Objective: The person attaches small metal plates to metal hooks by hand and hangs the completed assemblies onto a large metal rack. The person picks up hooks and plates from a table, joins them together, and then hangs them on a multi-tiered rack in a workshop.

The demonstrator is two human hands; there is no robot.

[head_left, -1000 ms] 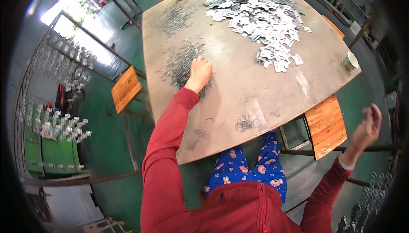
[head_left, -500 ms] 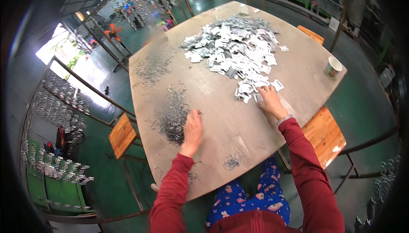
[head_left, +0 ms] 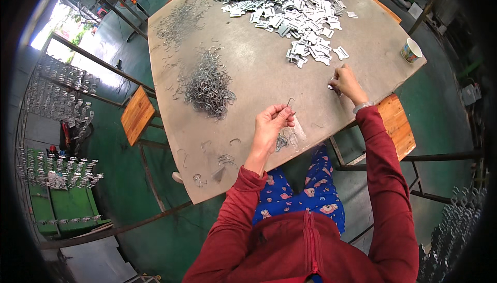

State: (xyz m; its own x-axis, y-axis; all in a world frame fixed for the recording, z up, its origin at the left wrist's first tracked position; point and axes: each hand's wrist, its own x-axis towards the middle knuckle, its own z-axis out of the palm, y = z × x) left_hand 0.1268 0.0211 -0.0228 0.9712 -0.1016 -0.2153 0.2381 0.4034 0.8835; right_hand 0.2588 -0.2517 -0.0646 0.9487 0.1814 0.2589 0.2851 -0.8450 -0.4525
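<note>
My left hand [head_left: 273, 123] is over the near part of the table, thumb and fingers pinched on a thin bent wire hook [head_left: 290, 100] that sticks up from the fingertips. To its right, my right hand [head_left: 346, 82] is closed, with a bit of a small metal plate [head_left: 330, 86] showing at the fingers; most of it is hidden. Beyond that hand lies a big heap of flat silver metal plates [head_left: 290, 13] with slots. A tangled pile of wire hooks [head_left: 208, 89] sits left of centre. Beneath my left hand is a small cluster of wire rings [head_left: 281, 142].
Loose hooks are scattered on the table [head_left: 248, 70] at far left, and a few wire pieces [head_left: 225, 160] lie by the near left edge. A paper cup [head_left: 411, 51] stands at the right edge. Wooden stools [head_left: 137, 114] flank the table. Racks of hanging metal parts [head_left: 62, 169] stand left.
My left hand has come away from the hook pile, rightward and nearer, with a wire hook pinched in it. The right hand has drawn back from the plate heap with a plate.
</note>
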